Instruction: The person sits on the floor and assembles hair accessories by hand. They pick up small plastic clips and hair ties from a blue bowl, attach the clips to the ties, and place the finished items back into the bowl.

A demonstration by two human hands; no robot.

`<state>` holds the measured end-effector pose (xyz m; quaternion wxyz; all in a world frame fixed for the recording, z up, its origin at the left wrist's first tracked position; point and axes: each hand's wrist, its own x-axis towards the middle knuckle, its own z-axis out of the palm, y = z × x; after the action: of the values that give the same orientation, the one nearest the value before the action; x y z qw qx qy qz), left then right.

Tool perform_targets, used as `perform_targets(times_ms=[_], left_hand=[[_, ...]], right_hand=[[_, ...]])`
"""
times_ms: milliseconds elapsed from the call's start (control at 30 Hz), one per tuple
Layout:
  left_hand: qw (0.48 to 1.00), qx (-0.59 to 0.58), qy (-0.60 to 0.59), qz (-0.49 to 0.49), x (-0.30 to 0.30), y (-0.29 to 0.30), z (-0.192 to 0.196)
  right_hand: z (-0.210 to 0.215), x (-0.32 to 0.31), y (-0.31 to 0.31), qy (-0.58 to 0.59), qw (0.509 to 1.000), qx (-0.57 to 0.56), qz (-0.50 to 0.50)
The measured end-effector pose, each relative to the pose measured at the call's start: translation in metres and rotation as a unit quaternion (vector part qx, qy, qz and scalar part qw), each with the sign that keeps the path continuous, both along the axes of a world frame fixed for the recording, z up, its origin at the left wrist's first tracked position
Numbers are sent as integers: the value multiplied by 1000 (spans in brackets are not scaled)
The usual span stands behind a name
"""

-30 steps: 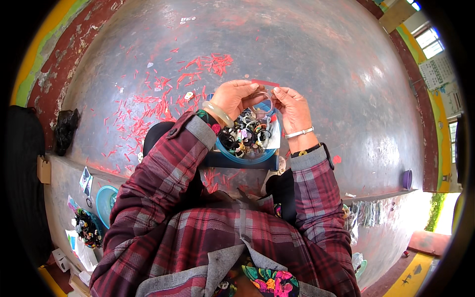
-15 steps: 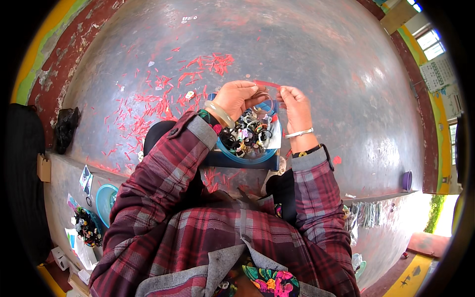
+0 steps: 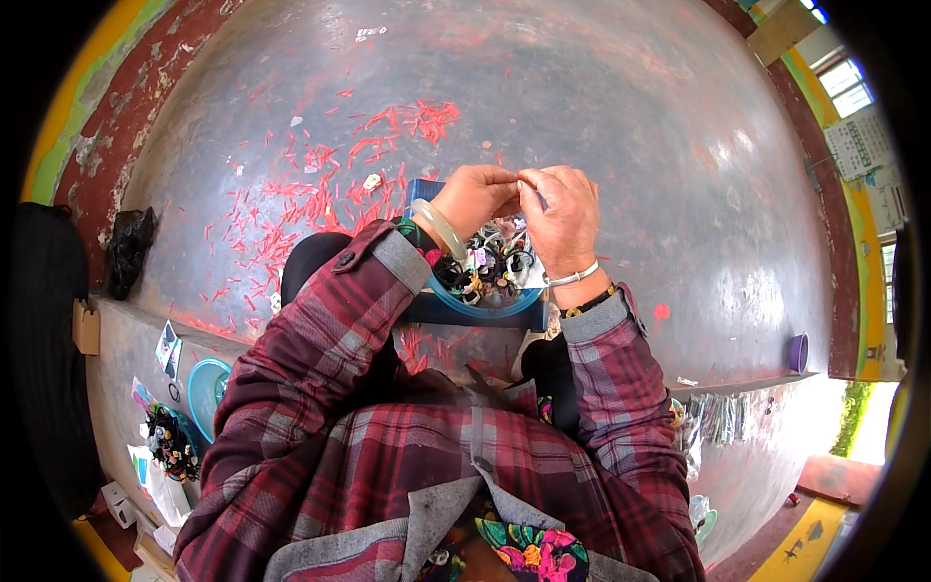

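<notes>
My left hand (image 3: 473, 201) and my right hand (image 3: 565, 218) meet fingertip to fingertip above a blue basin (image 3: 490, 311). Both are closed in a pinch. What they hold is hidden by the fingers. Below them, the basin carries a heap of mostly black hair ties (image 3: 488, 260) with small coloured and white ornaments. A white card (image 3: 530, 277) lies at the heap's right side, partly under my right wrist. The basin rests on a dark blue stool (image 3: 422, 308) in front of my knees.
Red strips (image 3: 315, 202) litter the floor to the left and ahead. A black plastic bag (image 3: 130, 254) lies at far left. Lower left are a teal basin (image 3: 206, 396) and a container of hair ties (image 3: 171, 446). Clear packets (image 3: 722, 419) and a purple bucket (image 3: 797, 354) are at right.
Earlier a red strip was stretched between both hands, with a thin ring below the left fingers. Now my right hand has come leftward against the left, and strip and ring are out of sight.
</notes>
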<state>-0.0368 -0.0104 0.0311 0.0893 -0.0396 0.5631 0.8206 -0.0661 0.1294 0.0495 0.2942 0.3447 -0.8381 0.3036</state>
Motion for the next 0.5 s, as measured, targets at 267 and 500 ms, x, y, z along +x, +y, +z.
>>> perform_targets(times_ms=[267, 500], left_hand=[[999, -34, 14, -12, 3, -1, 5], [957, -266, 116, 13, 2, -1, -2]], right_hand=[[-2, -1, 1, -18, 1000, 4, 5], [0, -1, 3, 0, 999, 42, 11]])
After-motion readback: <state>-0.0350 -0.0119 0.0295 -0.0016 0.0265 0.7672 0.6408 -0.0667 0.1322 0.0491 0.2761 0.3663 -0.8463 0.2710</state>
